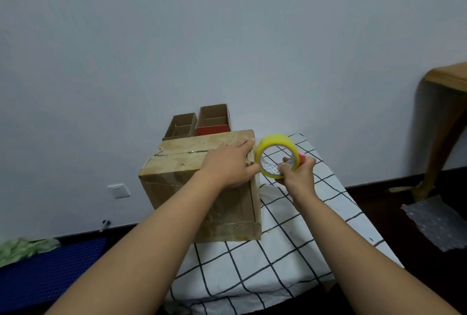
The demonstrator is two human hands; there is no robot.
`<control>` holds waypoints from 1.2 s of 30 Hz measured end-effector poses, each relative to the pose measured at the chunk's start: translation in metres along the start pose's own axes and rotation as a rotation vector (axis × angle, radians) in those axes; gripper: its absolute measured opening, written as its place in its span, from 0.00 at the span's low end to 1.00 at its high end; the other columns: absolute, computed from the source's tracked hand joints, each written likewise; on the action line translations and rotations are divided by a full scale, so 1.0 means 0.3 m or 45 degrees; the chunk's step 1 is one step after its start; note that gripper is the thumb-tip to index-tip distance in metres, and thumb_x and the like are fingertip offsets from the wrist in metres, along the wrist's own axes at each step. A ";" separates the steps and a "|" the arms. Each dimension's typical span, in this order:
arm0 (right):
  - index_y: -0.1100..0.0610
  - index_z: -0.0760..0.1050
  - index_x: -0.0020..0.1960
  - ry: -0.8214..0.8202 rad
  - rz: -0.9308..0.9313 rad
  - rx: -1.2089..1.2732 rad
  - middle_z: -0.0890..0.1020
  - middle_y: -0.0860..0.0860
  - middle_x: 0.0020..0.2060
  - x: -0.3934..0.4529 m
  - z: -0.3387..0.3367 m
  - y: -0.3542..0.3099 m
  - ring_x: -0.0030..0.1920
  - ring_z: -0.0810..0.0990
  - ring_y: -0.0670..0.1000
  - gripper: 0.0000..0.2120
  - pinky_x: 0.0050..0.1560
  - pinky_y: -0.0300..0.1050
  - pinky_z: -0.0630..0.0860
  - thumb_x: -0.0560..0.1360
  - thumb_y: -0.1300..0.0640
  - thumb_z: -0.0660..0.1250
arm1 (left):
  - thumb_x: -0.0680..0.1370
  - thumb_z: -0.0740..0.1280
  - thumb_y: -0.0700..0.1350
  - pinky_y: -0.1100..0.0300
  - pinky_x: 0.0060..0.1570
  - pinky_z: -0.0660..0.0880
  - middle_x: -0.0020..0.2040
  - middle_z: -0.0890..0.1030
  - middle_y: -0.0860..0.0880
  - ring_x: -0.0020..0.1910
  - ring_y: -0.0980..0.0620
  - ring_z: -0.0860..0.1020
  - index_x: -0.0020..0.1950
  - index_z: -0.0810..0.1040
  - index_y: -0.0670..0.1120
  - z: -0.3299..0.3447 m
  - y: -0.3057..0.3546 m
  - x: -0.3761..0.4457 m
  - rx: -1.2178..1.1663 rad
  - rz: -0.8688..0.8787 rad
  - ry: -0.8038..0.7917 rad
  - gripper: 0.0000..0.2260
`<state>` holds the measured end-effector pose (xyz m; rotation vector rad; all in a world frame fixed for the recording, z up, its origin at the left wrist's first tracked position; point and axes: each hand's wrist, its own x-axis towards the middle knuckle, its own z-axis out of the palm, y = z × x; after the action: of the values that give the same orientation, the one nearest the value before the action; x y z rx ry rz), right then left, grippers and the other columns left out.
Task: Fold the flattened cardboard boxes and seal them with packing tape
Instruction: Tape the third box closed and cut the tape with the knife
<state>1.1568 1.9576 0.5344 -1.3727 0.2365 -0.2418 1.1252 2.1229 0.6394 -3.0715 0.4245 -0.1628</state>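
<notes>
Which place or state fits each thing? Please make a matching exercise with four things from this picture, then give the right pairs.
Things:
1. tape roll
2. big cardboard box
3. two small open boxes
4. wall socket

Places or states:
A. on the wall, low, left of the big box
B. held in the right hand, beside the big box's right top edge
C. behind the big box, against the wall
D. on the checked cloth, with the left hand flat on its top

Pairs: 1-B, 2-D, 3-C, 4-A
</notes>
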 end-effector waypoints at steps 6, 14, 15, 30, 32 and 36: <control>0.48 0.60 0.57 -0.047 -0.159 -0.334 0.76 0.48 0.56 0.003 0.015 -0.021 0.50 0.79 0.51 0.19 0.49 0.61 0.81 0.75 0.62 0.66 | 0.77 0.56 0.65 0.43 0.67 0.69 0.79 0.58 0.56 0.73 0.44 0.65 0.79 0.57 0.55 0.006 -0.038 -0.003 -0.005 -0.007 0.040 0.32; 0.49 0.60 0.57 -0.087 -0.166 -0.411 0.76 0.49 0.55 0.017 0.038 -0.014 0.49 0.80 0.53 0.18 0.49 0.59 0.81 0.75 0.61 0.66 | 0.76 0.55 0.64 0.43 0.65 0.70 0.79 0.59 0.55 0.73 0.44 0.66 0.79 0.57 0.55 0.023 -0.064 0.002 0.014 -0.037 0.053 0.32; 0.48 0.60 0.56 -0.086 -0.163 -0.395 0.76 0.49 0.55 0.016 0.039 -0.010 0.51 0.79 0.53 0.19 0.49 0.58 0.81 0.75 0.62 0.66 | 0.77 0.55 0.64 0.43 0.65 0.71 0.79 0.59 0.55 0.73 0.44 0.66 0.79 0.57 0.55 0.025 -0.062 0.002 0.015 -0.039 0.054 0.32; 0.52 0.56 0.55 0.069 -0.393 -0.752 0.75 0.55 0.40 0.031 0.014 -0.116 0.40 0.76 0.60 0.14 0.39 0.54 0.76 0.77 0.64 0.58 | 0.77 0.54 0.62 0.37 0.69 0.63 0.80 0.54 0.55 0.75 0.41 0.61 0.79 0.53 0.57 0.025 -0.061 -0.007 0.001 -0.054 -0.016 0.31; 0.52 0.56 0.56 0.069 -0.387 -0.792 0.74 0.54 0.38 0.032 0.014 -0.125 0.39 0.76 0.60 0.14 0.38 0.55 0.76 0.77 0.65 0.57 | 0.77 0.54 0.62 0.37 0.69 0.63 0.80 0.54 0.55 0.76 0.41 0.61 0.79 0.52 0.58 0.024 -0.064 -0.008 -0.007 -0.062 -0.015 0.31; 0.56 0.59 0.60 0.072 -0.332 -0.875 0.75 0.58 0.42 0.034 -0.036 -0.105 0.40 0.76 0.61 0.15 0.36 0.49 0.71 0.76 0.66 0.57 | 0.77 0.54 0.62 0.36 0.69 0.63 0.80 0.53 0.55 0.76 0.42 0.59 0.78 0.51 0.62 0.020 -0.062 -0.003 -0.037 -0.051 -0.033 0.30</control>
<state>1.1621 1.9389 0.5631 -2.0838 0.1934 -0.4432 1.1299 2.1412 0.6341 -3.1080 0.3672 -0.1191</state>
